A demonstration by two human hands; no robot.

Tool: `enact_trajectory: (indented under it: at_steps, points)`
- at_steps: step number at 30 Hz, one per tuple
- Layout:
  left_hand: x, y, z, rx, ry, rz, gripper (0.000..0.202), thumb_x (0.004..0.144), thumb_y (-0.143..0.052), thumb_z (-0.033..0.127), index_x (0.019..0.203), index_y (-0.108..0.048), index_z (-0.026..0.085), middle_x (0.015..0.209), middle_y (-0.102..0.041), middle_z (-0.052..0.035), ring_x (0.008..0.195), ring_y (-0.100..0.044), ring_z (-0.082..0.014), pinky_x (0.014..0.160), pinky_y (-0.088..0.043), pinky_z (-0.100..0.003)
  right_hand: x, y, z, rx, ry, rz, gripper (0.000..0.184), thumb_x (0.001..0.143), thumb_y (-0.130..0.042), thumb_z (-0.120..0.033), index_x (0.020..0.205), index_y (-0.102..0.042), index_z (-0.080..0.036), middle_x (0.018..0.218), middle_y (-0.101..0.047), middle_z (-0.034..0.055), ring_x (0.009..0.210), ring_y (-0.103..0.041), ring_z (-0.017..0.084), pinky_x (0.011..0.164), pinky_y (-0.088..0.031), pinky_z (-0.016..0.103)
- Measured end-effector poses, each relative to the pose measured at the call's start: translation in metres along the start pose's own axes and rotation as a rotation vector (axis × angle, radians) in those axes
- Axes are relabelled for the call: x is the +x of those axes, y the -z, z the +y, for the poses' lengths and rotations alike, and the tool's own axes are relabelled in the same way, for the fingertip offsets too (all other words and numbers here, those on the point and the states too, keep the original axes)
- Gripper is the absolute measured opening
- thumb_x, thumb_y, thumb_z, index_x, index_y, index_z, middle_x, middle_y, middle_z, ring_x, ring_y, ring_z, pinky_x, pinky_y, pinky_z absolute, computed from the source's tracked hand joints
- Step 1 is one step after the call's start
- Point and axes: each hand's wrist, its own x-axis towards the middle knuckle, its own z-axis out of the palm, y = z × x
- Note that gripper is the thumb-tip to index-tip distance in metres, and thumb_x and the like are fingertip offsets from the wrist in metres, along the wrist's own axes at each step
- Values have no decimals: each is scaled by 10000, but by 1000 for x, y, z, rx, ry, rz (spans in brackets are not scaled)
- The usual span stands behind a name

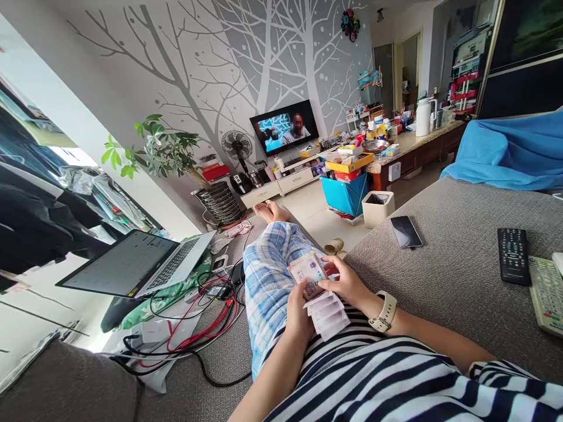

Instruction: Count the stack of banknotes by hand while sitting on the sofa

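Observation:
I sit on a grey sofa (461,258) in plaid trousers and a striped top. My left hand (297,313) is wrapped round a stack of pink banknotes (308,271) over my lap. Several notes (329,313) are folded down and fan out toward my body. My right hand (345,281), with a beige watch on its wrist, pinches the edge of the notes with thumb and fingers.
A dark phone (405,231) and two remotes (512,255) lie on the sofa to my right. To my left are an open laptop (141,261) on a green cushion and tangled red and black cables (202,328). Ahead stand a TV (284,126), fan, plant and cluttered table.

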Motion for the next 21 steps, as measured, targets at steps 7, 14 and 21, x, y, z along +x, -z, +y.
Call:
enact_trajectory:
  at_steps: [7,14,21]
  points:
    - [-3,-2,1,1,9,-16,175,668,-663,236,837,-666,191,737,-705,-29,686,-652,-210,645,-497,-303,1,0,1,-41,73,138,245,769,-636,-399,729,-514,-191,638,-502,-35,593,-467,125,586,-386,252]
    - [1,0,-4,-33,25,-34,209,686,-657,190,895,-669,181,770,-717,-34,658,-658,-191,648,-519,-301,2,-1,6,-108,90,123,328,809,-588,-405,601,-453,-189,556,-425,-43,537,-379,110,532,-311,242]
    - [2,-3,-4,-130,43,15,297,769,-586,244,1031,-656,124,921,-733,-98,891,-688,-252,792,-542,-364,1,-2,4,-106,106,141,339,824,-581,-419,610,-456,-188,548,-423,-41,531,-385,111,524,-303,241]
